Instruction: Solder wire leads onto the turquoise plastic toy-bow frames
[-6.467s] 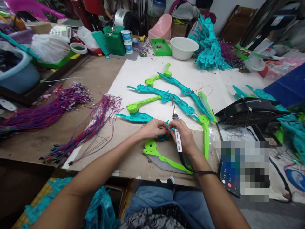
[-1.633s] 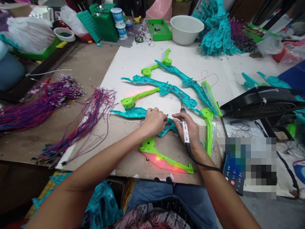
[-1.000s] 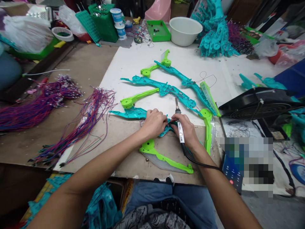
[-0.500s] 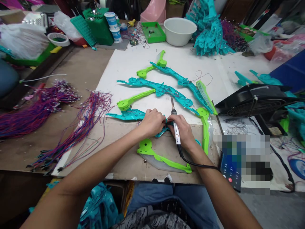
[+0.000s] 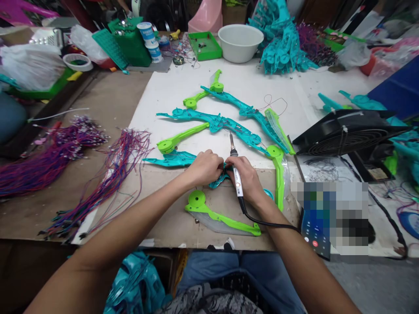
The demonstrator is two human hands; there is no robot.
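Observation:
My right hand (image 5: pixel 246 176) is closed around a white-handled soldering iron (image 5: pixel 238 183), whose metal tip points away from me. My left hand (image 5: pixel 207 167) is closed at the middle of a teal plastic bow-shaped part (image 5: pixel 173 159), and the fingers of both hands meet there. What the left fingertips pinch is hidden. Nearer to me lies a green limb piece with a clear fin (image 5: pixel 225 220). Beyond the hands, a second teal part (image 5: pixel 225 124) has green limbs (image 5: pixel 183 135) at its ends, and a third teal part (image 5: pixel 244 107) lies behind it.
Bundles of red and blue wires (image 5: pixel 121 165) lie on the left. A black fan (image 5: pixel 347 135) stands at the right, with a phone (image 5: pixel 316 235) below it. The iron's black cord (image 5: pixel 271 224) crosses my right forearm. A white basin (image 5: pixel 240 43) and piled teal parts (image 5: pixel 284 48) stand behind.
The whole view has shifted slightly, so things appear a little further left. Both hands stay together at the teal part, the soldering iron still in the right one.

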